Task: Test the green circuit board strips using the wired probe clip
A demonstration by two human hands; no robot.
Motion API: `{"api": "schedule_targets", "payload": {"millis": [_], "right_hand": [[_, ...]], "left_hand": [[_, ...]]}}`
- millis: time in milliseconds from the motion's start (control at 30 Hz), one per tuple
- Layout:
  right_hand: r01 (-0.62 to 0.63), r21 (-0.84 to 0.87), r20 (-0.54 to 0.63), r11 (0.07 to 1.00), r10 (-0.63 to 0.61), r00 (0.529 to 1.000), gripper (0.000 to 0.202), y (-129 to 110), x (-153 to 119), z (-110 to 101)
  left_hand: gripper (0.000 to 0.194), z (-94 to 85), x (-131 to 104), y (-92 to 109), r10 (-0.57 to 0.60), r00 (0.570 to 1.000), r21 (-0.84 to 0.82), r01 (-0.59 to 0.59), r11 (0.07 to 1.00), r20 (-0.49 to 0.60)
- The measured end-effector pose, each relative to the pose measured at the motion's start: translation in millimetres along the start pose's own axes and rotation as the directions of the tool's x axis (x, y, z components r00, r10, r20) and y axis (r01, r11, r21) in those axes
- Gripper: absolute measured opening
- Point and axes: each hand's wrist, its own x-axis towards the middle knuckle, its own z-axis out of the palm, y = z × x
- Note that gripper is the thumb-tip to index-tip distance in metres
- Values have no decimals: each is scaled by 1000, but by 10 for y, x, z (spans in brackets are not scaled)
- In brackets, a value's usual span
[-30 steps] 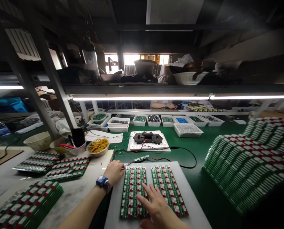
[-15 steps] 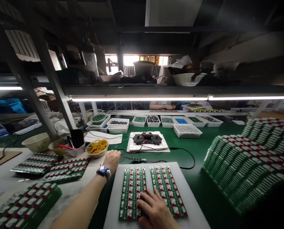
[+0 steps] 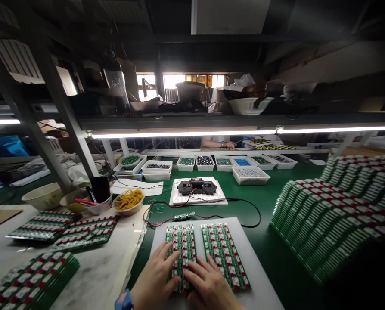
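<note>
Two green circuit board panels with rows of white and red parts lie side by side on a white board in front of me. My left hand (image 3: 162,271) rests at the left edge of the left circuit board panel (image 3: 180,236), its fingers spread over it. Between the panels lies my right hand (image 3: 208,280), fingers stretched out, touching the left panel's right side and reaching toward the right circuit board panel (image 3: 223,249). Neither hand grips anything that I can see. The white board (image 3: 253,267) shows around both panels. Parts of the left panel are hidden under my hands.
Tall stacks of circuit panels (image 3: 312,224) stand at right; more panels (image 3: 34,280) lie at left. Beyond are a small wired board (image 3: 183,216), a black speaker unit (image 3: 197,187), a bowl of yellow rubber bands (image 3: 128,200) and several parts trays (image 3: 251,174). A co-worker's arm (image 3: 216,143) shows behind.
My left hand has come back from beside the rubber band bowl and down to the left panel's left edge. My right hand stays almost in place. The view has shifted slightly.
</note>
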Motion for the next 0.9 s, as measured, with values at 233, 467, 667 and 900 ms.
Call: {"api": "schedule_targets", "payload": {"millis": [233,467,667,900], "right_hand": [[-449,95,151,888,433,888,62,276,-349,-543],[-559,274,169,782,534,829,44,389,-572,-596],[-516,302,139,801,499,855,39,376,-583,-537],[-512,194,156,836,489,858,42,268,-500,-682]], "left_hand": [[62,95,-137,-58,27,986,-32,-22,999,165],[46,192,-80,-358,108,981,-114,-90,989,160],[44,209,-112,-404,198,977,-31,-197,980,78],[45,178,-150,-238,198,980,49,-197,979,-18]]}}
